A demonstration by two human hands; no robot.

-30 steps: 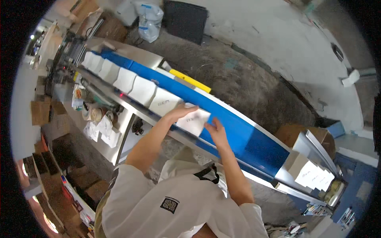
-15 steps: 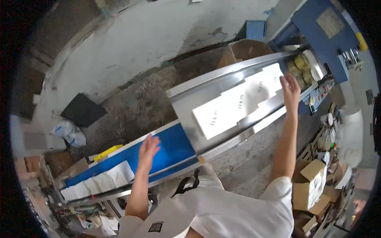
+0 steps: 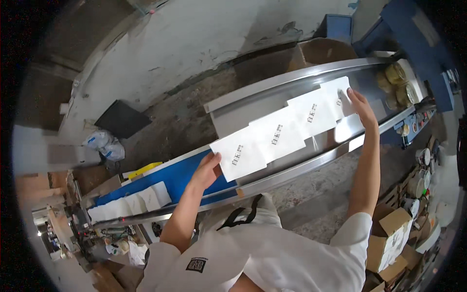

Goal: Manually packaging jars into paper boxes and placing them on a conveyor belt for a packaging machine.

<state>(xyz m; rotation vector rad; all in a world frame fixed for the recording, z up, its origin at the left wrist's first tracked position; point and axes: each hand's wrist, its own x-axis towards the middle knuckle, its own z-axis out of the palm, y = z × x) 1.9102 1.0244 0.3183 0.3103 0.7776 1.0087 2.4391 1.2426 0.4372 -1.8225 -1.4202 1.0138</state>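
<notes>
Several flat white sheets with dark print overlap in a stepped row across the steel table. My left hand (image 3: 208, 170) is closed on the outer edge of the leftmost sheet (image 3: 248, 163), its thumb on top. At the far right end, my right hand (image 3: 364, 109) grips the edge of the rightmost sheet (image 3: 331, 90); its thumb is hard to make out. The row lies at a slant on the steel table (image 3: 231, 119), and its left end reaches over the near end of the blue conveyor belt (image 3: 177, 170).
More white pieces (image 3: 138, 202) lie overlapped further left on the belt, near a yellow part (image 3: 145, 170). Tape rolls (image 3: 404, 92) stand at the table's right end. Open cardboard boxes (image 3: 386, 243) are at the lower right; a brown carton (image 3: 326, 51) sits behind the table.
The row of sheets has moved left toward the belt. My left hand, open and empty over the belt before, has moved right onto the leftmost sheet. My right hand stays at the other end.
</notes>
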